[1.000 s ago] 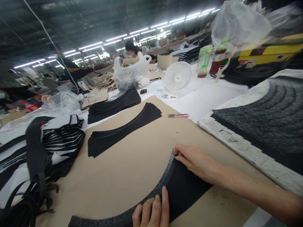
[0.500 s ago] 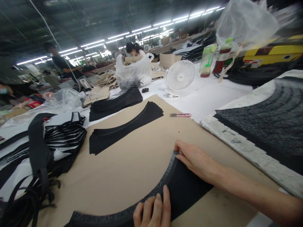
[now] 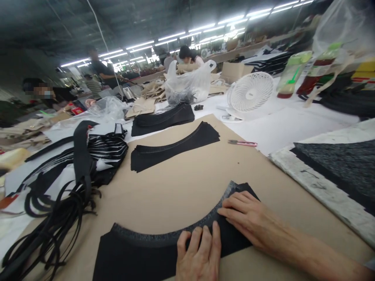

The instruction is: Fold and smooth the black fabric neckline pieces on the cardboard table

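Black cloth piece was laid on a brown sheet; its curved edge was lined by a grey strip. At the strip, 4 fingertips of the left hand were pressed down, slightly apart. Fingers of the right hand were set close together near the strip's right end; pinching could not be determined. Beyond, 1 black stack and pink snips were noted.
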`<state>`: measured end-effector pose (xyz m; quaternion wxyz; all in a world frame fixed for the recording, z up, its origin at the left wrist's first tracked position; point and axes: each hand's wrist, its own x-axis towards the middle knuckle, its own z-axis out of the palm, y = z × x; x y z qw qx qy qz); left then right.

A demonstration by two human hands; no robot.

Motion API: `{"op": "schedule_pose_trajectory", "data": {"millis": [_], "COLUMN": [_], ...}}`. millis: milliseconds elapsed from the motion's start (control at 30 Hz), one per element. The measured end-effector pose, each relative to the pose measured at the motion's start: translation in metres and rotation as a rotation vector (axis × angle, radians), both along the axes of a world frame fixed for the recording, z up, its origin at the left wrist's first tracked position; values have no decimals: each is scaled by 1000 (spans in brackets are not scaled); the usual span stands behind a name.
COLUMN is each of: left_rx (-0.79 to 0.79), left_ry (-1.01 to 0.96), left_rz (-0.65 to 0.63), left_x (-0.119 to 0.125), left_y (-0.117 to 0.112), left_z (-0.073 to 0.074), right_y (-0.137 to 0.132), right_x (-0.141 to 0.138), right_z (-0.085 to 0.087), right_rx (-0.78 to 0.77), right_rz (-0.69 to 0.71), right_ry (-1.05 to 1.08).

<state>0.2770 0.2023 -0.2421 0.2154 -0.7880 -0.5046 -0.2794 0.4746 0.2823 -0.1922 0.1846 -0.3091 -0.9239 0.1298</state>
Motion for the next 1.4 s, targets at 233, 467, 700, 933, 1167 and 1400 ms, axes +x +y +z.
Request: {"op": "schedule_pose_trajectory", "data": {"millis": [233, 467, 700, 933, 1167, 1400], "left_rx": [50, 169, 113, 113, 60, -13], "left_ry": [21, -232, -121, -200, -199, -160], "left_rz": [-19, 50, 30, 80, 45, 51], "left_x": [-7, -2, -10, -6, -9, -9], "left_y": [-15, -25, -31, -32, -31, -33], "left_z": [-3, -19, -5, -3, 4, -4], "right_y": [-4, -6, -3, 2, -5, -3], "right_x": [-2, -23, -56, -70, -73, -72], "right_z": [-10, -6, 2, 11, 15, 5], "right_rx": [169, 189, 275, 418, 578, 507], "right_rz": [36, 158, 303, 435, 474, 427], "right_ry": [28, -12, -146, -291, -335, -244]}}
